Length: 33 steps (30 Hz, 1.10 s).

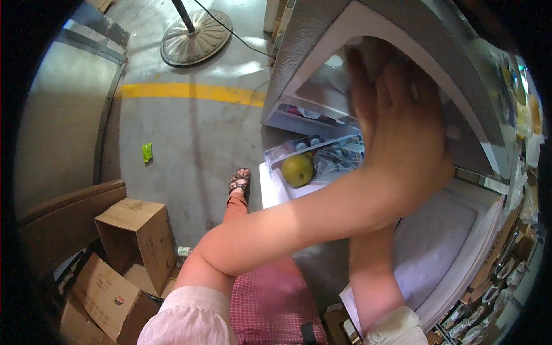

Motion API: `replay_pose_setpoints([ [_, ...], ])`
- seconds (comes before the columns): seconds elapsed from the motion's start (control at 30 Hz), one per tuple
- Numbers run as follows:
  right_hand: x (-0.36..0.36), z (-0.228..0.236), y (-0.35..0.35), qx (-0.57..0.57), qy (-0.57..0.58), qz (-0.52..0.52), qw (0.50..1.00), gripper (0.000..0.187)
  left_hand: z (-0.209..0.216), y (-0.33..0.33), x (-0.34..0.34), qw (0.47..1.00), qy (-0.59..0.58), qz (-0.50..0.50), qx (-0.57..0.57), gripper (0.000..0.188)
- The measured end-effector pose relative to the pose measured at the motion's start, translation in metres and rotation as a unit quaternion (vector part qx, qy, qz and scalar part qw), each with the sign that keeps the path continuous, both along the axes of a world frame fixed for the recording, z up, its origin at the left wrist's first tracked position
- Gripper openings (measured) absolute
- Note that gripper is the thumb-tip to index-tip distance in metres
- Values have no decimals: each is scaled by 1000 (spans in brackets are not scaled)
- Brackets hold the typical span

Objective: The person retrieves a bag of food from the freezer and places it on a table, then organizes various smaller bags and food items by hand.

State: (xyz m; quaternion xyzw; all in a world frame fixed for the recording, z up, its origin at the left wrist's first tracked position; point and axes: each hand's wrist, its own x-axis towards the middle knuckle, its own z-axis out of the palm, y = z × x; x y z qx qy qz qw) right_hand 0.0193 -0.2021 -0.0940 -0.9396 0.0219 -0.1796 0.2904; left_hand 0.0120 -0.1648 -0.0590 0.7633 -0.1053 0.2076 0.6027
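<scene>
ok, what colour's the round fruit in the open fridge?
The round fruit is yellowish green; it shows in the head view.

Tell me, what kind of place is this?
Probably a storeroom or workshop, though I can't be sure. There are cardboard boxes, a yellow line across the bare grey floor, and an open fridge.

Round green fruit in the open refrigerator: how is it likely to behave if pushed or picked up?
The fruit would probably roll when pushed, given its round shape, though the clear plastic bag close beside it might check it. It is likely firm, since its outline shows no sag, and perhaps slightly slippery, as its skin looks smooth.
</scene>
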Motion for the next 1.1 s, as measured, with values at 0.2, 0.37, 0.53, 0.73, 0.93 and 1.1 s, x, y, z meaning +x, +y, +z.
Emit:
replay_pose_setpoints([
  [0.2,7,5,-2,-96,1,6,995,41,3,7,0,999,-26,-27,2,72],
  [0.37,15,16,0,-170,9,10,985,42,-35,29,-2,993,-106,-34,-26,72],
  [0.53,33,8,8,-196,73,-19,978,43,-49,60,-9,998,-28,-26,-45,70],
  [0.73,47,10,-15,-326,58,35,943,47,-55,58,9,996,-9,-6,-84,55],
  [0.93,32,9,-13,-302,-27,57,951,36,-43,59,16,964,157,-64,-206,50],
  [1.1,37,17,-13,-294,115,71,946,43,-59,53,16,940,156,-7,-303,35],
])
